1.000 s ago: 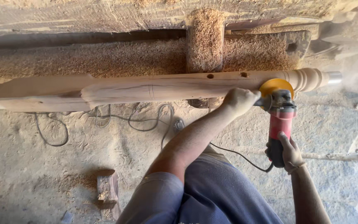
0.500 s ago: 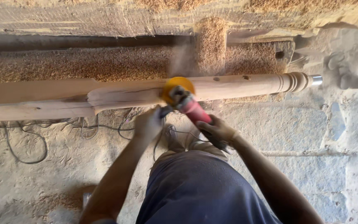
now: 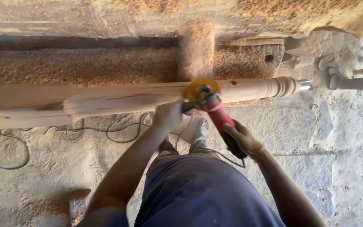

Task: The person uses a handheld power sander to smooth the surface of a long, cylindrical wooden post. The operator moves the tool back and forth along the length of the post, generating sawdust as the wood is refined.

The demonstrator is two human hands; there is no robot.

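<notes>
A dusty workshop seen from above: a rough concrete floor (image 3: 43,176) strewn with wood dust, and along the top of the view a lathe bed (image 3: 85,65) heaped with coarse sawdust (image 3: 196,46). Across the lathe lies a long wooden spindle (image 3: 118,98), horizontal, its far end carried on a metal centre (image 3: 304,85). That end already bears a turned group of beads and rings (image 3: 280,86), and the adjoining stretch reads as rounded and smooth, with a small drilled hole (image 3: 233,83); toward the near end the blank remains broad, flat-faced and irregular (image 3: 30,105), so the shaping appears finished at one end and unfinished over most of the length. The person holds a red angle grinder (image 3: 219,115) whose yellow disc (image 3: 202,86) touches the spindle at the boundary between the smooth and the rough portions. The left hand (image 3: 169,114) has its fingers wrapped shut around the grinder's side handle, just below the spindle; the right hand (image 3: 242,138) has its fingers clamped on the rear of the red body. A black power cord (image 3: 122,132) loops over the floor beneath the workpiece. A small wooden block (image 3: 78,206) lies near the person's left knee, and further turned pieces (image 3: 358,82) show at the right edge.
</notes>
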